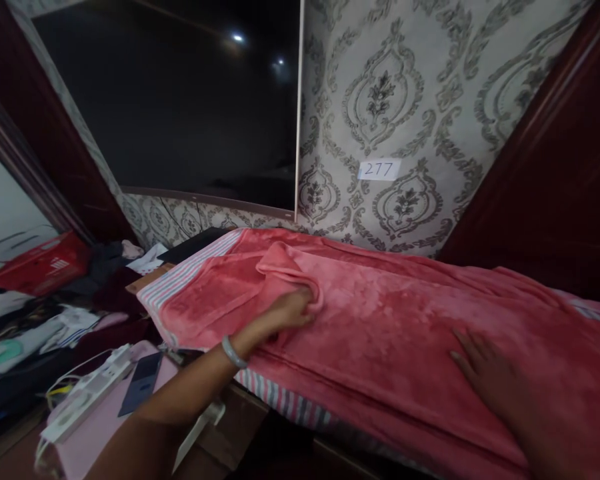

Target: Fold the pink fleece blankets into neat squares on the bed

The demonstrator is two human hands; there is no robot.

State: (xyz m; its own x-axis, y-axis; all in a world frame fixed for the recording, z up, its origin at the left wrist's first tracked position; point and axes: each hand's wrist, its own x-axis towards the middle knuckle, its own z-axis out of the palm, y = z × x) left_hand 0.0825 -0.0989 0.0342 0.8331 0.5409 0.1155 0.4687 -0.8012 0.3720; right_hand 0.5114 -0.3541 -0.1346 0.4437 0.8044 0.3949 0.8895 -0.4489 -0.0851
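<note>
Grey-and-white patterned wallpaper (390,87) backs the room, with a long pink blanket (380,307) spread across a raised surface before it. Nearest, at the lower left, a white power strip (87,393) and a dark phone (141,383) lie side by side on a light pink surface (75,450). Under the blanket's near edge, a striped fabric (285,400) shows in grey, white and pink.

From the lower right, the person's right hand (485,367) reaches palm down over the blanket, fingers extended and slightly apart; how firmly it presses cannot be told. The left hand (295,310), a pale bangle (234,353) on its wrist, has its fingers closed around a bunched fold toward the blanket's left part. Beyond that hand, a small flap of the same plush cloth stands up in a soft peak. Pale stripes border the left end, and beside it clothes (15,340) lie heaped near a red bag (43,263).

Past the blanket's far left corner sits a dark flat object (197,243). On the wall beyond are a large black screen (180,107) and, right of it, a paper label (380,169) reading 277. Dark red wood (545,167) stands at the far right.
</note>
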